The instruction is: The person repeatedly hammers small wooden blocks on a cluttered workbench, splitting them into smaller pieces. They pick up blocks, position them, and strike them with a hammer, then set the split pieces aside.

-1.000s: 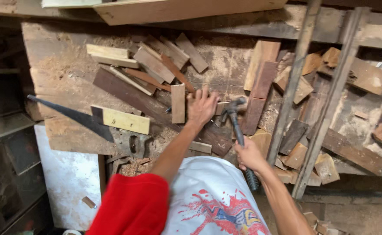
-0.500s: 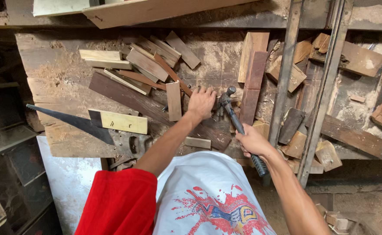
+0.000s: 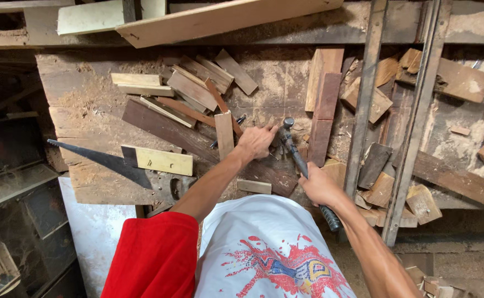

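My right hand (image 3: 320, 186) grips the dark handle of a claw hammer (image 3: 297, 153), whose metal head sits near the fingertips of my left hand. My left hand (image 3: 257, 141) rests fingers-down on the workbench (image 3: 87, 110), pinching something small that I cannot make out, just right of an upright pale wood strip (image 3: 225, 134). A long dark plank (image 3: 164, 128) runs diagonally under my left forearm. A hand saw (image 3: 109, 161) lies to the left with a pale yellow block (image 3: 158, 160) on its blade.
Several wood offcuts are piled at the back of the bench (image 3: 198, 83) and on the right (image 3: 380, 182). Reddish boards (image 3: 324, 110) stand beside two long metal bars (image 3: 363, 110). A pale plank (image 3: 225, 19) lies across the top shelf.
The hammer head has come down from a raised position to beside my left fingertips. My left hand has stayed in place on the bench.
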